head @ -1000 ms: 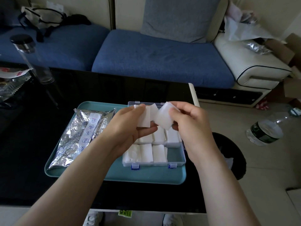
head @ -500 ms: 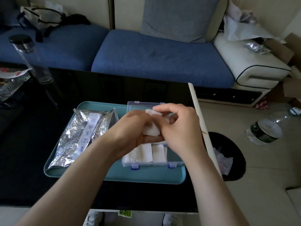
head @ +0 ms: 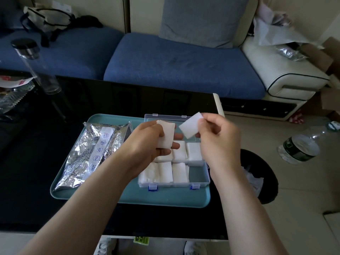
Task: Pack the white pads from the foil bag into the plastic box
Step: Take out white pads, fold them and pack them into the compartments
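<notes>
Surroundings, left to right:
- Crinkled clear wrappers [head: 11,96] at the far-left edge of the black table [head: 27,162].
- Tall clear bottle [head: 35,69] with a black cap, upright on the table.
- Blue sofa [head: 174,61] behind the table.
- Teal tray [head: 128,197] on the table's near right part.
- Black bin [head: 261,173] on the floor just right of the table.
- Plastic water bottle [head: 299,148] lying on the floor further right.

On the tray:
- Foil bag [head: 92,155], lying flat on the left half.
- Plastic box [head: 199,179] beside it on the right half, lid thrown back.
- Packed pads [head: 179,173] fill most compartments; the near-right one shows bare bottom.

Hands, both raised over the far side of the box:
- Left hand [head: 147,146]: fingers curled beneath and thumb on top, gripping a small stack of pads [head: 165,135].
- Right hand [head: 219,142]: thumb and forefinger pinch a single pad [head: 189,127] by its right end. The pad is tilted and apart from the stack.

Obscured:
- The left hand covers the far-left compartments.
- The count in the stack cannot be told.
- The bag's contents are not visible.
- The right forearm crosses the bin.
</notes>
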The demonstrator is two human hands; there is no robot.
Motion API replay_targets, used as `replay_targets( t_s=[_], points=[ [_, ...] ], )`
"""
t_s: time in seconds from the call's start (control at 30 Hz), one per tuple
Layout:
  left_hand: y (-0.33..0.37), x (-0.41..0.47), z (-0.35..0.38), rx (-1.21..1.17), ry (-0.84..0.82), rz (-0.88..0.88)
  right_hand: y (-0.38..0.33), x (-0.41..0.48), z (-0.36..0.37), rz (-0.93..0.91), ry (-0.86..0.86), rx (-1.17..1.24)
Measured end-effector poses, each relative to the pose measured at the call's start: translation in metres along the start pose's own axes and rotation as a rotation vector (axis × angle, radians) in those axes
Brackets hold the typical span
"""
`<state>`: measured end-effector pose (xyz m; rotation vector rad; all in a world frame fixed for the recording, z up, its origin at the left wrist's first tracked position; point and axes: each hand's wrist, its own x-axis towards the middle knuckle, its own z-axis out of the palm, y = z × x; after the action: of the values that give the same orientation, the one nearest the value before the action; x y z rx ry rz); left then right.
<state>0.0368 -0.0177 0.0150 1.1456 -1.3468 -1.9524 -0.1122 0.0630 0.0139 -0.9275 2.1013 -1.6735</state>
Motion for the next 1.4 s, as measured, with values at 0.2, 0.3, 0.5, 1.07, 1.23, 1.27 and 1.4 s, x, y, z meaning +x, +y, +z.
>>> replay_targets(
  t_s=[0.2,0.3,0.5,1.07,1.23,1.27,1.4],
  points=[
    [0.007,-0.002,0.008,-0.158,0.028,-0.125,-0.01,-0.009,0.003,-0.095,-0.297,0.023],
    [0.006,-0.002,0.009,-0.158,-0.027,-0.116,-0.009,-0.012,0.01,-0.141,-0.306,-0.019],
    [-0.001,-0.001,0.004,-0.071,-0.062,-0.132,-0.004,-0.015,0.01,-0.306,-0.335,-0.312],
    [-0.005,-0.002,0.007,0.139,-0.088,-0.085,-0.001,-0.013,0.004,-0.143,-0.63,-0.234],
    [-0.004,-0.005,0.009,0.28,-0.111,-0.054,0.006,-0.009,0.002,-0.141,-0.585,-0.218],
    [-0.004,-0.006,0.009,0.331,-0.127,-0.038,0.009,-0.009,0.002,-0.16,-0.582,-0.248],
    [-0.008,-0.005,0.011,0.404,-0.126,-0.001,0.012,-0.007,0.001,-0.153,-0.546,-0.204]
  ],
)
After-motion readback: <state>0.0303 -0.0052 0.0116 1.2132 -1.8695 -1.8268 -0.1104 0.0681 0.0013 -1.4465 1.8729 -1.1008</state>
